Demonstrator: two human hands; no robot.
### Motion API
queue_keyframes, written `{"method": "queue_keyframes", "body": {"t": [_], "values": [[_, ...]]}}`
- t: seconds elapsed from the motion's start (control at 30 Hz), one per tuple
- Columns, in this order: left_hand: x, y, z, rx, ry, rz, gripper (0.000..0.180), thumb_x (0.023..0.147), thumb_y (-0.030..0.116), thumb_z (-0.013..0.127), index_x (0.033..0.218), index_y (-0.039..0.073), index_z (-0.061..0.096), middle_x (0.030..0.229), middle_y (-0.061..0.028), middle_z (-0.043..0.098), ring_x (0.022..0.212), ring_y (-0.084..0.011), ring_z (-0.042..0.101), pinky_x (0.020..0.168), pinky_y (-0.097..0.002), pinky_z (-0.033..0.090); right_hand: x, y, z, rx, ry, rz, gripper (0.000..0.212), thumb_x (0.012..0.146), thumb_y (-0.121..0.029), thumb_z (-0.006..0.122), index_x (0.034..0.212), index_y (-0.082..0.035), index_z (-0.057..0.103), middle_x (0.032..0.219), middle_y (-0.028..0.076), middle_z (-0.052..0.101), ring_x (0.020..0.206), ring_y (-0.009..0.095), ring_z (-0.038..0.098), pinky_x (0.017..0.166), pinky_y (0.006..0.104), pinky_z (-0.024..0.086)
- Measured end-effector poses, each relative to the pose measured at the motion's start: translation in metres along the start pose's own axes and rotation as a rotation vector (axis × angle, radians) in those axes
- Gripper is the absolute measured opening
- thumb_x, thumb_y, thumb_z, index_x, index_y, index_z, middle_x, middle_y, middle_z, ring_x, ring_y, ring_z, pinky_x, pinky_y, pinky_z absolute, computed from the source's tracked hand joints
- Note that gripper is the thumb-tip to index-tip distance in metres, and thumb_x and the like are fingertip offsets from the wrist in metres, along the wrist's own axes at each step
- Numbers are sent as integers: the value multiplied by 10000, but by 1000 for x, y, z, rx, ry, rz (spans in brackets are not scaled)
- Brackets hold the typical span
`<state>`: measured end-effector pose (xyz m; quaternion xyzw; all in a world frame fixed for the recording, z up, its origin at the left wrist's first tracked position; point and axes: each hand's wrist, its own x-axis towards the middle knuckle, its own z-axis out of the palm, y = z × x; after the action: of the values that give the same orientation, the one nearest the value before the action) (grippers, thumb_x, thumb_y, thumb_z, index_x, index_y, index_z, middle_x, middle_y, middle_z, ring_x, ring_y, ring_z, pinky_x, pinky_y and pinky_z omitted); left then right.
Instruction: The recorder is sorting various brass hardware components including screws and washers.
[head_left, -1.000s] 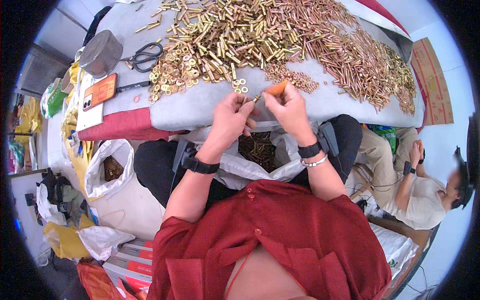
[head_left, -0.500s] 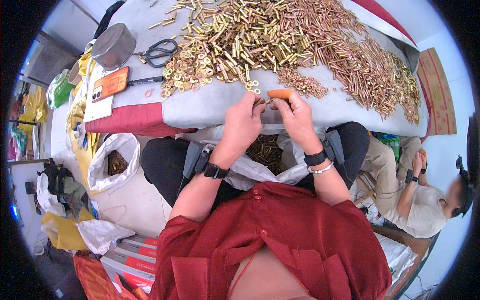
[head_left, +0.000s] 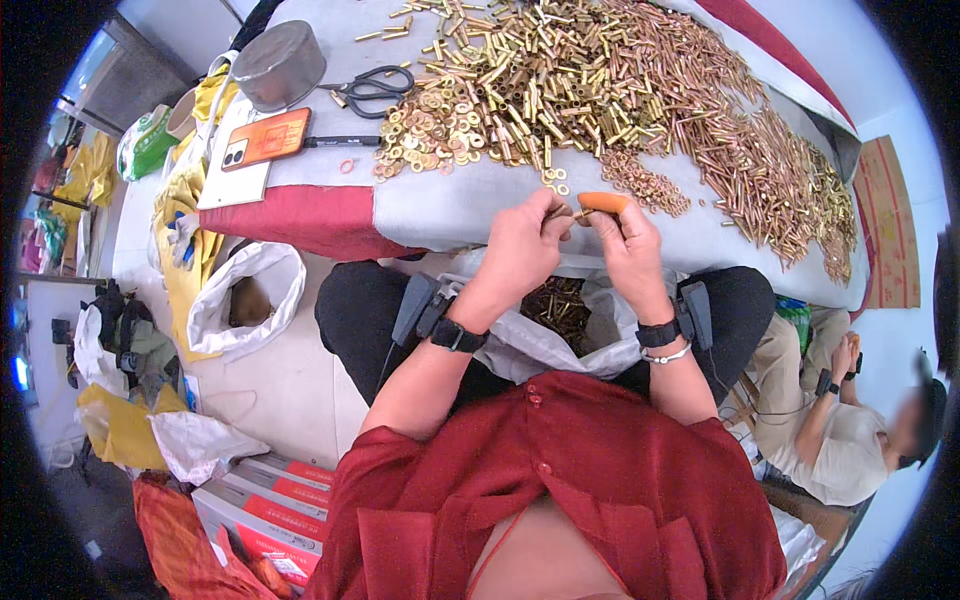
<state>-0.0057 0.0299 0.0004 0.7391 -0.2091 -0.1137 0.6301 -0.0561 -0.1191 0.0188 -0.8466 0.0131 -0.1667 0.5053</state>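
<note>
My left hand and my right hand meet just above the table's near edge, fingers pinched together. Between the fingertips is a small, thin brass-coloured piece; its exact kind is too small to make out. An orange finger cot covers the right index finger. Right beyond the hands lie a few brass washers, and past them spreads a heap of brass tubes. Flat washers are piled at its left, small copper-coloured rings at its right. Below my hands, a white sack holds brass pieces.
At the table's left are scissors, a metal pot, a black marker and an orange phone. Thin rods cover the right side. Another white bag stands on the floor. A person sits at the right.
The whole view has shifted, so table and hands appear further right and slightly lower. Both hands stay together at the small brass-coloured piece, with little change in grip.
</note>
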Motion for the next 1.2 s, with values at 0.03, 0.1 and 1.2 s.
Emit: {"method": "queue_keyframes", "body": {"t": [0.03, 0.1, 1.2], "values": [[0, 3, -3, 1, 0, 0, 121, 904, 120, 550, 981, 32, 522, 769, -47, 618, 491, -76, 540, 399, -199, 414, 1, -1, 0, 1, 1, 0, 166, 841, 6, 567, 993, -13, 632, 891, 91, 610, 777, 166, 582, 711, 274, 461], [-2, 13, -10, -390, -150, -326, 116, 901, 110, 550, 978, 27, 524, 767, -50, 616, 492, -72, 529, 402, -200, 411, 2, -4, -1, 17, -5, -65, 166, 845, 0, 565, 996, -14, 634, 890, 89, 613, 781, 166, 583, 712, 269, 461], [0, 3, 2, -812, -143, -289, 197, 927, 201, 552, 1032, 40, 508, 876, -65, 620, 604, -123, 601, 476, -228, 483, -1, 15, -5, 920, -71, 242, 705, 958, -544, 211, 1193, 39, 531, 1154, 146, 583, 1028, 232, 538, 886, 379, 419]]}}
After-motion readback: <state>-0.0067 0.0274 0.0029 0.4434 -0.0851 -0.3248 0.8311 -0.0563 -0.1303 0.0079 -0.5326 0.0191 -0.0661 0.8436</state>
